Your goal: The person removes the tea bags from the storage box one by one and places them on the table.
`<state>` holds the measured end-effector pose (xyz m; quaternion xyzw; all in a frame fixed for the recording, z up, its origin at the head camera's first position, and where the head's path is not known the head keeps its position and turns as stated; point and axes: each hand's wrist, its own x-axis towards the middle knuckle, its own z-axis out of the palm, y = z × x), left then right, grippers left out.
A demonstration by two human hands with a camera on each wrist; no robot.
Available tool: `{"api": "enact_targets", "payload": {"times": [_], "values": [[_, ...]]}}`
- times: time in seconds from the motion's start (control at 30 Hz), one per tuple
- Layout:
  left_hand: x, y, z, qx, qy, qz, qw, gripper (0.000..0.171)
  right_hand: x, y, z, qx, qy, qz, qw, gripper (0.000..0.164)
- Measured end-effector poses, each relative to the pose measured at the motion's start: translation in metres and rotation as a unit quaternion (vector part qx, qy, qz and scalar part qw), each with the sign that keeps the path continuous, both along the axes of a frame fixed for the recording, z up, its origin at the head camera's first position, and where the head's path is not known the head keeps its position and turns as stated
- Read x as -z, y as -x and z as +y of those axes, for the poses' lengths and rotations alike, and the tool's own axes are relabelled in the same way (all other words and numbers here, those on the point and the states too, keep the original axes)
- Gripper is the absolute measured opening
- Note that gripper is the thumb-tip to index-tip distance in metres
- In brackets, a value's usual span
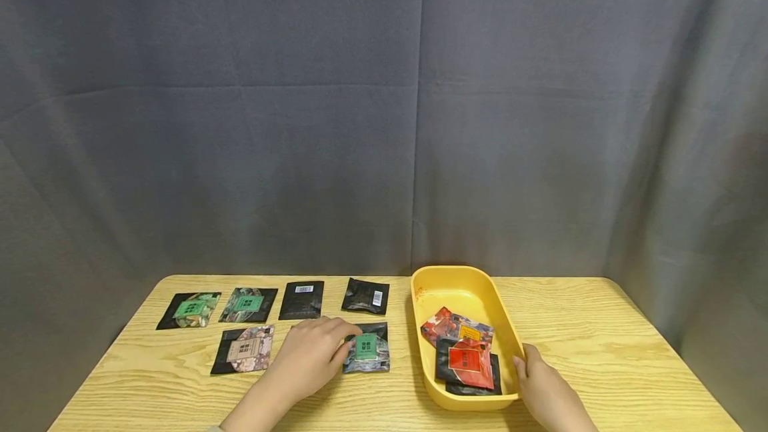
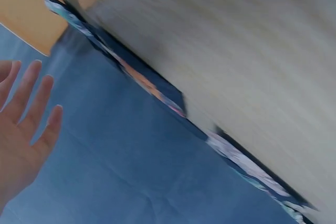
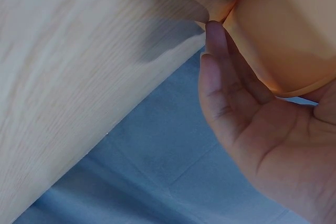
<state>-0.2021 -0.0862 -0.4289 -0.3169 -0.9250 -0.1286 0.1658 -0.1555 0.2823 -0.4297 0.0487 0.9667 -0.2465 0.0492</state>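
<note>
My left hand [image 1: 313, 356] hovers by a dark sachet with a green label [image 1: 367, 348], its index fingertip over the sachet's left edge. In the left wrist view the fingers are spread, with nothing between them. My right hand [image 1: 543, 384] grips the near right corner of a yellow plastic tray [image 1: 507, 315], thumb at the rim and fingers along the outside, as the right wrist view also shows. Inside the tray lie overlapping sachets, including a red-labelled sachet [image 1: 465, 360] and a colourful sachet with an orange label [image 1: 470, 331]. My left hand hides part of the table and sachets behind it.
Left of the tray, more flat sachets lie on the wooden table [image 1: 150, 379]: a pink-labelled sachet [image 1: 243, 349], two green-labelled ones, a black sachet with a barcode [image 1: 302, 301] and another black sachet [image 1: 365, 296]. A grey curtain [image 1: 300, 152] hangs behind the table.
</note>
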Motion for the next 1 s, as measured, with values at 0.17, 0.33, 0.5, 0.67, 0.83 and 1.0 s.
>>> {"api": "enact_targets", "payload": {"times": [0.17,0.33,0.5,0.67,0.83,1.0], "values": [[-0.006,-0.002,0.016,0.024,0.003,-0.003,0.9997,0.021,0.001,0.0,0.001,-0.005,0.001,0.002,1.0,0.049],[-0.016,-0.002,0.04,0.049,0.016,0.008,0.9986,0.02,0.0,0.0,0.001,-0.007,0.005,0.004,1.0,0.049],[-0.024,-0.001,0.069,0.089,0.024,0.021,0.9955,0.02,-0.002,-0.001,-0.001,-0.006,0.007,0.0,1.0,0.049],[-0.024,0.002,0.09,0.152,0.023,0.036,0.9874,0.018,-0.002,-0.001,-0.001,-0.004,0.009,-0.001,1.0,0.049],[-0.021,0.006,0.104,0.2,0.013,0.031,0.9793,0.019,-0.003,0.0,-0.001,-0.003,0.006,-0.009,1.0,0.052],[-0.022,0.008,0.117,0.194,0.014,-0.01,0.9809,0.02,-0.003,0.0,-0.001,-0.001,0.008,-0.013,1.0,0.051]]}}
